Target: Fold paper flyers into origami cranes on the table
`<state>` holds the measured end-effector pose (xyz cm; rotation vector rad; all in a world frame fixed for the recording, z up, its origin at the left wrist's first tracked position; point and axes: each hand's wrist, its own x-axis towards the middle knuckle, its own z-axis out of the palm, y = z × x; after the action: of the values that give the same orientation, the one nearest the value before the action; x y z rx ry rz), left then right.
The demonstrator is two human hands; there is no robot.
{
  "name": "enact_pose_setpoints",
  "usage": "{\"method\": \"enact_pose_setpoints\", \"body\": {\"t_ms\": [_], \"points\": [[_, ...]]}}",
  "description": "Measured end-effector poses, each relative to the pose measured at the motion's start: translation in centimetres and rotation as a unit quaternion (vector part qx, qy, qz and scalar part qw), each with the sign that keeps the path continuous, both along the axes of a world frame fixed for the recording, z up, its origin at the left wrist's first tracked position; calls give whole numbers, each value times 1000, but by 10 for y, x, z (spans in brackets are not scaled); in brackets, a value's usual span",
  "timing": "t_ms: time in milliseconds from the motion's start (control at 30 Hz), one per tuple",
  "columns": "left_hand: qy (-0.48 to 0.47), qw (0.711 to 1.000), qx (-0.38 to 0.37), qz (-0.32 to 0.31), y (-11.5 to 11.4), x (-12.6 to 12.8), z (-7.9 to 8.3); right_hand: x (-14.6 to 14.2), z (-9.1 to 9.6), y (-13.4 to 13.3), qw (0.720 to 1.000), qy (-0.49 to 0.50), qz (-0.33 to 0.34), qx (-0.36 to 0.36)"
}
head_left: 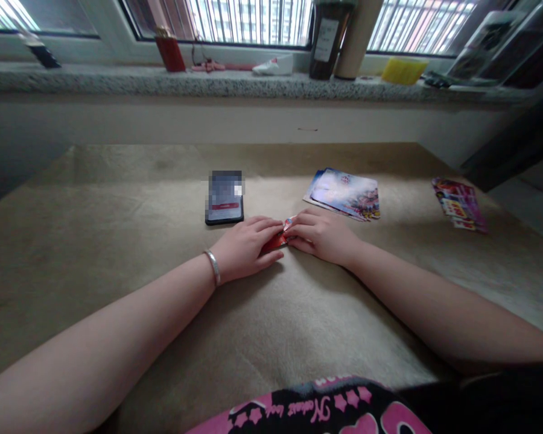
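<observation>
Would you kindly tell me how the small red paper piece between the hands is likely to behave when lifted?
The small red paper piece looks thin and flat, so it is probably very light and floppy. Pinched between the left hand and right hand, it likely creases easily. On the beige fabric tabletop it should not roll.

A small red paper piece (275, 242) with a white-and-blue upper tip lay low on the tan cloth-covered table (117, 211), mostly covered.
</observation>
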<state>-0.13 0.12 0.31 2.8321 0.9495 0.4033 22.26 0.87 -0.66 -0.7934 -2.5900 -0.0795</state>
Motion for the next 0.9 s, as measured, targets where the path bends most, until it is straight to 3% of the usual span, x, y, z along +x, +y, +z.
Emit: {"method": "enact_pose_setpoints", "body": {"t_ms": [233, 433, 667, 900], "points": [[-26, 999, 27, 0, 2, 0, -6, 0, 1, -3, 998, 30, 9, -50], [-53, 998, 7, -23, 8, -3, -8, -5, 1, -11, 999, 25, 3, -48], [-65, 998, 2, -4, 8, -5, -11, -6, -2, -11, 997, 43, -9, -58], [-26, 991, 130, -20, 4, 0, -5, -5, 0, -8, 999, 32, 6, -43]]}}
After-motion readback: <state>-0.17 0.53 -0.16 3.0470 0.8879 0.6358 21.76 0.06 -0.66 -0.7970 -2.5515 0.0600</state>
